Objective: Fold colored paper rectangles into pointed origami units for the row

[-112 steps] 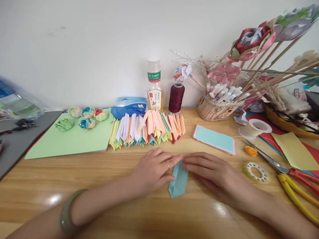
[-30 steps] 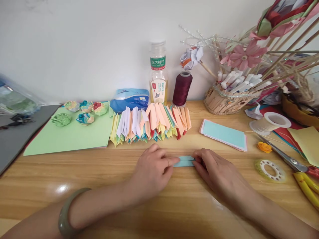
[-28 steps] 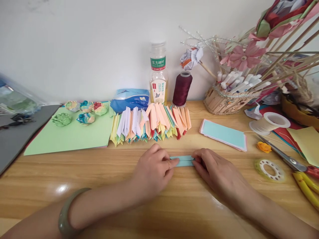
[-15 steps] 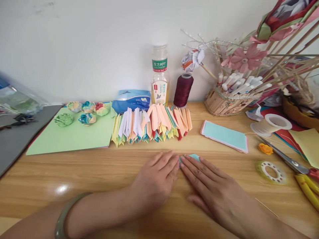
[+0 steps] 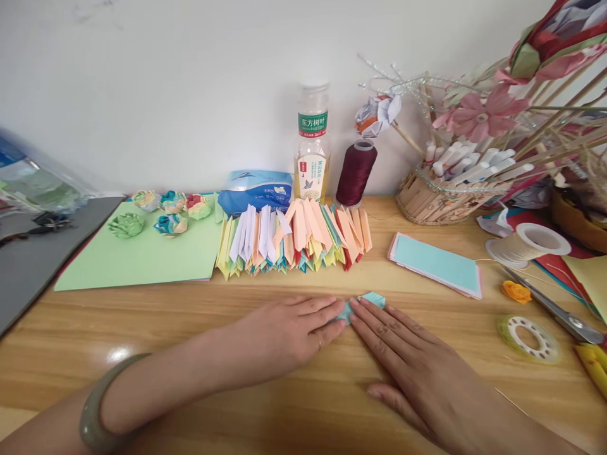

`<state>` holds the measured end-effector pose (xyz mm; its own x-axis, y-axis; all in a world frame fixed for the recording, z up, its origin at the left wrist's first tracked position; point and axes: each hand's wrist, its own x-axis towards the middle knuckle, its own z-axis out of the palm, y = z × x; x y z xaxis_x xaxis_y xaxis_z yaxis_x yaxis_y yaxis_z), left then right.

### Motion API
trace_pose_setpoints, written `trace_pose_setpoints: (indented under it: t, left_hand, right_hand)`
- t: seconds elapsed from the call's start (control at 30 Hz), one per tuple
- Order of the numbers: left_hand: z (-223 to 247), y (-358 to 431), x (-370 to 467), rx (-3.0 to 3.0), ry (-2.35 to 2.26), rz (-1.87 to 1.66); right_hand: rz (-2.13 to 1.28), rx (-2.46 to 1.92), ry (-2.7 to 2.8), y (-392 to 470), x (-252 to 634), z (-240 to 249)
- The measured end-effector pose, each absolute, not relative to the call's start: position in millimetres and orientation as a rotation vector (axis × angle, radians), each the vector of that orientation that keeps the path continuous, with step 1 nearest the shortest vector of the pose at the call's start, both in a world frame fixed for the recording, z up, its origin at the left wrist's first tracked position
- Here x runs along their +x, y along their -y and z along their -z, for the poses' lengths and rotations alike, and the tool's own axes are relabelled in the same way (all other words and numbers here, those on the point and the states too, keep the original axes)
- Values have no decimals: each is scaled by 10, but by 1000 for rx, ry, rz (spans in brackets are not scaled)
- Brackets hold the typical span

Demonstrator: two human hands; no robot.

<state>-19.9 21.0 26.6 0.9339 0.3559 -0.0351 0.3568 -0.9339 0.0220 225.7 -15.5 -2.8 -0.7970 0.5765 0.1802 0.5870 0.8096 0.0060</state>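
Note:
A small folded piece of light blue paper [image 5: 374, 299] lies on the wooden table, partly covered by both hands. My left hand [image 5: 294, 332] rests low over the table, its fingertips touching the paper's left end. Flat on the paper, with fingers stretched forward and the thumb apart, is my right hand [image 5: 412, 360]. Beyond the hands stands a row of folded paper strips [image 5: 303, 237] in many colours. A stack of rectangular paper sheets [image 5: 436, 262], light blue on top, lies to the right.
Several paper flowers [image 5: 171, 224] sit on green sheets [image 5: 109, 259] at left. Behind are a tissue pack [image 5: 256, 191], bottle [image 5: 313, 151] and maroon thread cone [image 5: 356, 174]. At right are a pen basket [image 5: 441, 199], white spool [image 5: 528, 245], scissors [image 5: 564, 316] and tape roll [image 5: 528, 338].
My left hand has turned and flattened, its wrist shifting left, so more of the blue paper shows between the hands. My right thumb has spread slightly outward. The view has shifted a little.

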Motion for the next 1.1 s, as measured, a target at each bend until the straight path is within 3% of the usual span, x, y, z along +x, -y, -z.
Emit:
trace_pose_setpoints:
  t: [0.67,1.1]
  left_hand:
    - [-208,-188,-195,3104,-654,-21]
    - [-195,-174,-185,3062,-681,-34]
  right_hand:
    - [-146,-834,2927,10,2487,-68]
    - [-55,-1018,2728,-134,2621,-229]
